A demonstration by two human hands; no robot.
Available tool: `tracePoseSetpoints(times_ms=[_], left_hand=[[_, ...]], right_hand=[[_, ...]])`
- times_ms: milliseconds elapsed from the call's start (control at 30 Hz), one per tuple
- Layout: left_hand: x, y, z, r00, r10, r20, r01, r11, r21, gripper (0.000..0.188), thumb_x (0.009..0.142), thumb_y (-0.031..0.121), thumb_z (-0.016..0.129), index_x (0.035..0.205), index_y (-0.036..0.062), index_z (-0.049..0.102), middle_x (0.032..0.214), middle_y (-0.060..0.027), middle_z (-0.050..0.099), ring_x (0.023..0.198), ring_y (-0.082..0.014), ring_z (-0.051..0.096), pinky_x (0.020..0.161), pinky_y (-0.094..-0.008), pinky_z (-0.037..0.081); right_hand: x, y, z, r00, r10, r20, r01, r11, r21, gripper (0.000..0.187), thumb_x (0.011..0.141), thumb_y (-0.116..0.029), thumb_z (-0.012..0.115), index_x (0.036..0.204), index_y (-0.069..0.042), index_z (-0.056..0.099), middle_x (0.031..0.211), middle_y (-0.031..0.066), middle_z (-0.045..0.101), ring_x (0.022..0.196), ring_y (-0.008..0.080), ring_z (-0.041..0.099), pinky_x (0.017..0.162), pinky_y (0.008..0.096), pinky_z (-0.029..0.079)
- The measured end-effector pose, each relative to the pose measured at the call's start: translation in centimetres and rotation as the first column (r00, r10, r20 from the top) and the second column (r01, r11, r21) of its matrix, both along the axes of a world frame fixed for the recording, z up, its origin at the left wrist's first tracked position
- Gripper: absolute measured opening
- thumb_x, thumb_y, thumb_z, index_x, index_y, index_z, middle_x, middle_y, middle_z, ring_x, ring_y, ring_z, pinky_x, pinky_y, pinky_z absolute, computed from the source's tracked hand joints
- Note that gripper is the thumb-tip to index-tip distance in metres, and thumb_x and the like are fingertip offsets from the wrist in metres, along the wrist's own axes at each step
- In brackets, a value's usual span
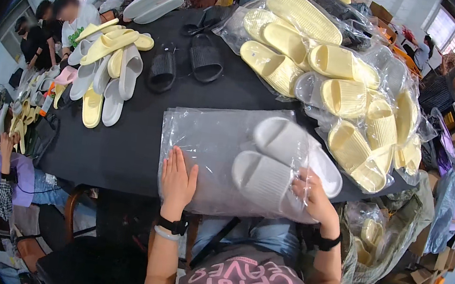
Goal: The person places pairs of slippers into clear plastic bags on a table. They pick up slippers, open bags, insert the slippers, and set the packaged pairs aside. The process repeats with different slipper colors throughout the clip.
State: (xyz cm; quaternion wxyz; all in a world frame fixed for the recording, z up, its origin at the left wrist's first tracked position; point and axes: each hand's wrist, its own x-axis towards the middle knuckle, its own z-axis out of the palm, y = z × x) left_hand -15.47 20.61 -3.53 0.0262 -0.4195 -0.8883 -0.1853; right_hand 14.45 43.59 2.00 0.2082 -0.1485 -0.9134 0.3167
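Slippers, a light grey pair [275,173], are being held on the near side of the black surface [101,149] by the right hand [313,195], toes being pointed toward nine o'clock. The fingers of that hand are being curled onto the nearer slipper's heel half; whether they are being covered by the film cannot be told. Clear plastic bags [217,135] are being pressed down at their nine-o'clock end by the left hand [178,178], which is being laid open and flat, thumb apart, nothing being gripped. From the grey pair, bagged yellow slippers [346,98] are being heaped at one o'clock, black slippers [206,60] are being displayed near eleven, and loose yellow and grey slippers [110,48] are being stacked at ten.
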Motion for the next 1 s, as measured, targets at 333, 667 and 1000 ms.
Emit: tracePoseSetpoints(times_ms=[333,667,1000], left_hand=[[1.3,0.4,1.6,0.994,0.005,-0.105,-0.017,0.994,-0.111,0.091,0.084,0.063,0.061,0.152,0.0102,0.032,0.153,-0.0328,0.025,0.145,-0.0441,0.023,0.117,-0.0539,0.015],[2.1,1.5,1.9,0.988,-0.088,-0.126,0.079,0.994,-0.077,0.086,0.083,0.060,0.064,0.149,0.0112,0.039,0.152,-0.0293,0.029,0.143,-0.0455,0.025,0.115,-0.0607,0.015],[0.6,-4.2,-3.1,0.977,-0.205,-0.050,0.202,0.977,-0.071,0.067,0.088,0.046,0.056,0.144,0.0091,0.046,0.151,-0.0211,0.037,0.143,-0.0399,0.029,0.115,-0.0626,0.014]], right_hand=[[14.3,-2.3,0.7,0.776,-0.616,-0.132,0.404,0.648,-0.646,0.028,0.094,-0.001,0.051,0.120,0.005,0.060,0.133,0.0160,0.055,0.120,0.0289,0.054,0.101,0.0349,0.042],[1.4,-5.6,12.6,0.678,-0.338,-0.653,-0.236,0.741,-0.629,0.040,0.099,-0.016,0.053,0.134,0.004,0.052,0.134,0.0179,0.052,0.120,0.0285,0.053,0.103,0.0395,0.042],[-11.7,-10.6,4.7,0.970,0.048,-0.237,-0.124,0.941,-0.316,0.032,0.099,-0.018,0.054,0.123,0.001,0.061,0.114,0.0208,0.052,0.106,0.0331,0.052,0.092,0.0386,0.042]])
